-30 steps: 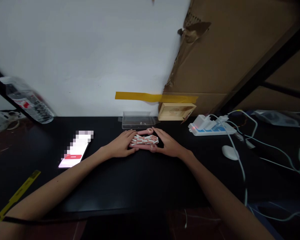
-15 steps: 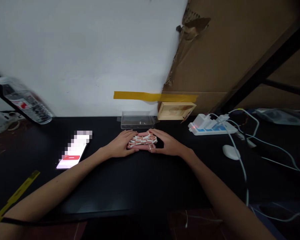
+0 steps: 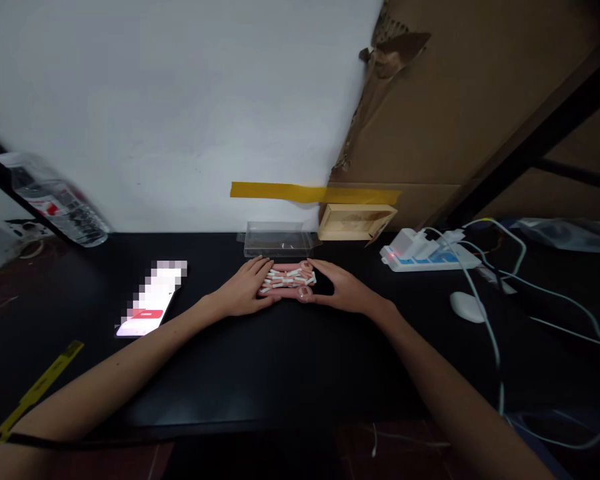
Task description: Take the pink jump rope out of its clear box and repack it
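A pink-and-white thing lies on the black table between my hands: many short pink and white sticks between two pink bars, with clear round ends at the right. I cannot make out its exact kind. My left hand grips its left end, fingers over the far bar and thumb along the near one. At the right, my right hand has thumb and fingers spread apart. Their tips are at the round ends, touching or nearly so, with dark table showing inside the curve of the hand.
Behind stand a clear plastic box and a shallow wooden box. A lit phone lies to the left, near a water bottle. A power strip, a white oval case and loose cables occupy the right.
My right fingertips have slid a little to the right, so more of both round ends shows. My left hand keeps its hold. The whole view has shifted slightly.
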Motion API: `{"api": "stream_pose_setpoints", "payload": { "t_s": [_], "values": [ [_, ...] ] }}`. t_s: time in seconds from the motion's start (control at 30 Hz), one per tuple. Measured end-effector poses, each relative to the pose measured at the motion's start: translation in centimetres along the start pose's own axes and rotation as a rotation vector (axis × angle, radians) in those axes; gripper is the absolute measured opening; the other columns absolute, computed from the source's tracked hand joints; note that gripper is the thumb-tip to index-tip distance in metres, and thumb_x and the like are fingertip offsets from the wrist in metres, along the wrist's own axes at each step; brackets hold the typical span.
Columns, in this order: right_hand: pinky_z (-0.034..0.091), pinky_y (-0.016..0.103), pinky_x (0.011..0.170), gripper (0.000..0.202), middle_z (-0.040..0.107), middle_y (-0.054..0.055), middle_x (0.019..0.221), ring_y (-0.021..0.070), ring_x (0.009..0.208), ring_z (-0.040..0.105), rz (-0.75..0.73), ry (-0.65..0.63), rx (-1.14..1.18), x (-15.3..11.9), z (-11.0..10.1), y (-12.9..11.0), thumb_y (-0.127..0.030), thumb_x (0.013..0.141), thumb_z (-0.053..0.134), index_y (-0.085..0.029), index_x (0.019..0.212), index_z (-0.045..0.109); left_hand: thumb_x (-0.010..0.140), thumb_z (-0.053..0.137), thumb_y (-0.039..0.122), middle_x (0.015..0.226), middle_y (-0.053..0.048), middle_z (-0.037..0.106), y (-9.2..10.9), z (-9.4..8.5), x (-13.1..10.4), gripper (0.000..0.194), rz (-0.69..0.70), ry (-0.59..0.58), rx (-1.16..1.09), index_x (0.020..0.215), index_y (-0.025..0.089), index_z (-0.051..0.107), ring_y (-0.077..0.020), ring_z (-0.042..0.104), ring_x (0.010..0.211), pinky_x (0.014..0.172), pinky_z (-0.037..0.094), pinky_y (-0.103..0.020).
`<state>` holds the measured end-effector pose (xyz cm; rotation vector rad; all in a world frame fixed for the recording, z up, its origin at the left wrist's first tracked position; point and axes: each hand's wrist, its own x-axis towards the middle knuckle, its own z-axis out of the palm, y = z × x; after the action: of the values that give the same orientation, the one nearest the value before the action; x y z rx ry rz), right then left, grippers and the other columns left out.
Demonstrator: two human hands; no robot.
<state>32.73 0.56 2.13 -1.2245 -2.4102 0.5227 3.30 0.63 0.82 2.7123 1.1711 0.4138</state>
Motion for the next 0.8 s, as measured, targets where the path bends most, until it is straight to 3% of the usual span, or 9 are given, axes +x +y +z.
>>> {"api": "stream_pose_setpoints", "payload": {
  "t_s": [0.23,0.4,0.5,0.6,0.8],
  "values": [
    [0.034,0.055,0.117,0.097,0.042,0.018,0.155,0.0355,0.142,0.041,0.017,-0.024,0.025,-0.1,0.5,0.4,-0.071,0.081,0.064,-0.017,0.156,0.033,0.09,0.053,0.049,0.152,-0.023,0.041,0.3,0.1,-0.1,0.076,0.007,0.018,0.052,0.148,0.005,0.033,-0.0376,0.032,0.144,0.118,0.027,-0.05],
    [0.024,0.058,0.121,0.095,0.025,0.015,0.164,0.0372,0.149,0.026,-0.015,-0.081,0.003,-0.3,0.9,0.4,-0.071,0.09,0.048,-0.018,0.161,0.014,0.092,0.049,0.05,0.153,-0.023,0.038,0.4,0.0,-0.2,0.074,-0.001,0.004,0.091,0.149,0.007,0.031,-0.0373,0.032,0.145,0.117,0.028,-0.051],
    [0.019,0.058,0.123,0.102,0.017,0.017,0.165,0.0376,0.151,0.017,0.027,-0.139,-0.051,-0.3,1.2,0.3,-0.075,0.089,0.045,-0.013,0.161,0.006,0.092,0.049,0.05,0.153,-0.023,0.039,0.4,-0.1,-0.2,0.074,0.01,-0.004,0.083,0.149,0.007,0.032,-0.0372,0.033,0.144,0.117,0.028,-0.051],
    [0.017,0.057,0.123,0.111,0.015,0.02,0.165,0.0386,0.152,0.015,0.056,-0.162,-0.099,-0.1,1.4,0.3,-0.079,0.085,0.047,-0.01,0.16,0.004,0.092,0.049,0.05,0.15,-0.022,0.042,0.3,-0.2,-0.1,0.072,0.025,0.017,0.06,0.148,0.008,0.033,-0.0369,0.036,0.142,0.116,0.029,-0.052],
    [0.018,0.058,0.122,0.11,0.017,0.019,0.165,0.0386,0.152,0.015,0.053,-0.108,-0.158,-0.2,1.8,1.1,-0.081,0.084,0.045,-0.013,0.161,0.006,0.091,0.052,0.048,0.144,-0.021,0.047,0.2,-0.2,-0.1,0.068,0.064,0.044,0.023,0.145,0.009,0.036,-0.036,0.041,0.136,0.114,0.032,-0.053]
  ]
}}
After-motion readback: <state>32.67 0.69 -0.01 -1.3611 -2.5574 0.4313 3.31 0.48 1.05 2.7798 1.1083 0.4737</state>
